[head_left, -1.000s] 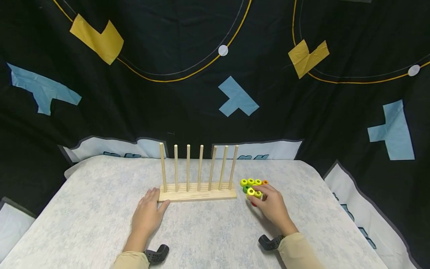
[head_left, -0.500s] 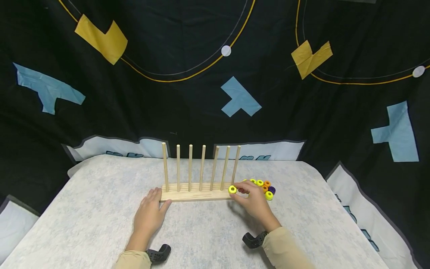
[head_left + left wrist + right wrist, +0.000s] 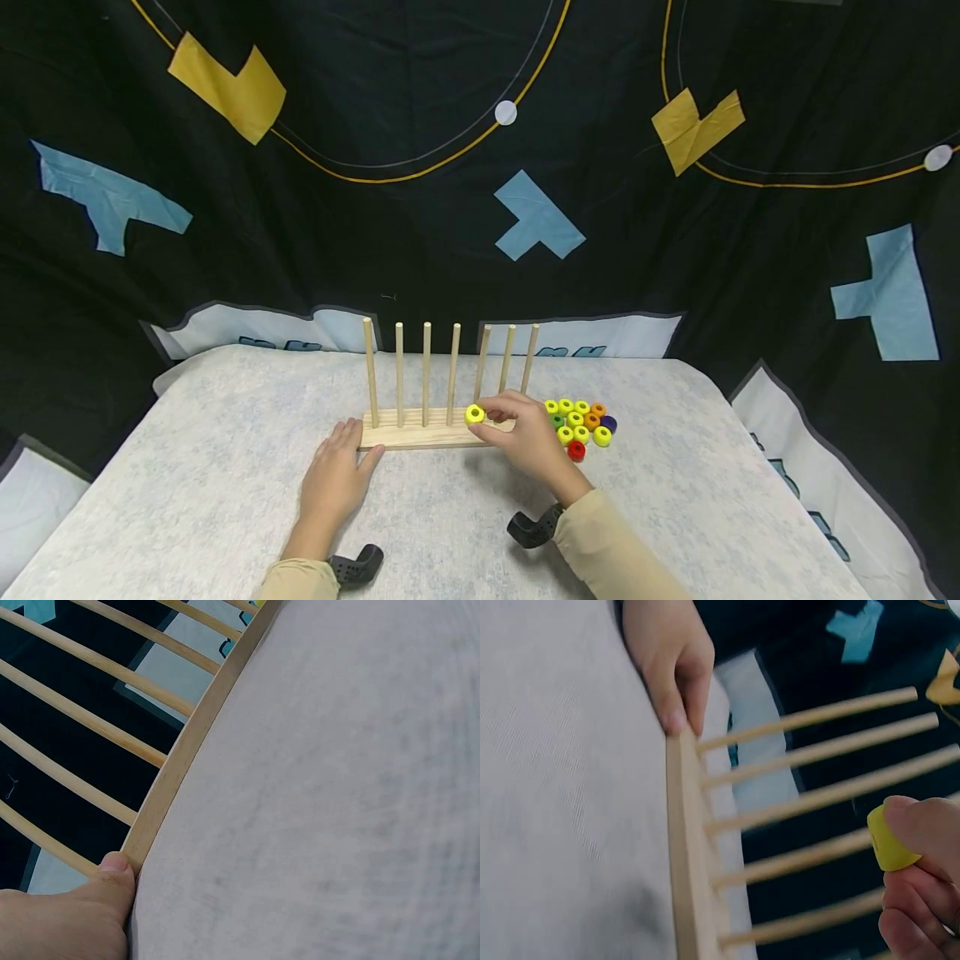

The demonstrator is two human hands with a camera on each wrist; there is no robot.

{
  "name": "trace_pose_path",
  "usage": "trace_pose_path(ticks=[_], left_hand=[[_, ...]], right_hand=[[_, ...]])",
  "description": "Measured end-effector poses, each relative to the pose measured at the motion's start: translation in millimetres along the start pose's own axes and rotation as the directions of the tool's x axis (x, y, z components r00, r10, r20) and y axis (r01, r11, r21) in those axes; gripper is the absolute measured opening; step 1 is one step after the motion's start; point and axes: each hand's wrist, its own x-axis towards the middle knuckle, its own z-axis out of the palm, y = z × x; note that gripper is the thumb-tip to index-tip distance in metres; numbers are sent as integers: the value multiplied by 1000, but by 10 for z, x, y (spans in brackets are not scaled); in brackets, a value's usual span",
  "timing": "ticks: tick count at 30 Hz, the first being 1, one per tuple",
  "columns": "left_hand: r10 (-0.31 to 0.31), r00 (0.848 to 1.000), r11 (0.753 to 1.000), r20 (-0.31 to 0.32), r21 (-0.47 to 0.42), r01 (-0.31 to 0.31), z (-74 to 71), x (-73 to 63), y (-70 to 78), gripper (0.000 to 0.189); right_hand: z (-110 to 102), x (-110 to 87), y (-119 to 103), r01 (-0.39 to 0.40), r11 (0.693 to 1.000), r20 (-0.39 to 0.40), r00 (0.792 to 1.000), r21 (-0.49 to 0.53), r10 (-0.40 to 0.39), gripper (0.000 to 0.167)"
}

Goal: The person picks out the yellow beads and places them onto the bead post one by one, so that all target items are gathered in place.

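Between the thumb and fingers of my right hand (image 3: 525, 435) is a yellow bead (image 3: 474, 414) with a hole in it. It is held in front of the middle of a wooden peg rack (image 3: 420, 437), which has a flat base and a row of several upright pegs. In the right wrist view the yellow bead (image 3: 891, 840) is seen side-on in the pinch, apart from the pegs. My left hand (image 3: 335, 475) rests at the rack's left end, fingers straight along it. The left wrist view shows its thumb (image 3: 112, 881) touching the base's front corner.
Right of the rack lies a cluster of loose beads: several yellow ones (image 3: 575, 419), orange ones (image 3: 592, 422), a green one (image 3: 557, 421), a purple one (image 3: 609, 424) and a red one (image 3: 576, 451). Behind the pale tabletop (image 3: 225, 467) hangs a black cloth (image 3: 420, 250).
My right hand has lifted a yellow bead from the cluster and carried it left, past the right pegs to the rack's middle. The left hand stays at the rack's end.
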Motion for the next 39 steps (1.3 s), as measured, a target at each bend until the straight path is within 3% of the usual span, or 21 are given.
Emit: trace_pose_path(ticks=[8, 19, 26, 39], left_hand=[[-7, 1000, 1000, -6, -2, 7, 19, 1, -4, 67], [-29, 1000, 1000, 4, 8, 29, 20, 7, 14, 67], [-32, 999, 999, -3, 1, 32, 14, 6, 9, 67], [-20, 1000, 1000, -18, -8, 19, 31, 14, -7, 66]], right_hand=[[180, 209, -331, 33, 994, 63, 997, 103, -40, 33], [261, 411, -698, 39, 988, 95, 994, 150, -53, 33], [252, 574, -822, 65, 985, 49, 996, 161, -74, 33], [178, 974, -1078, 143, 986, -59, 989, 83, -138, 36]])
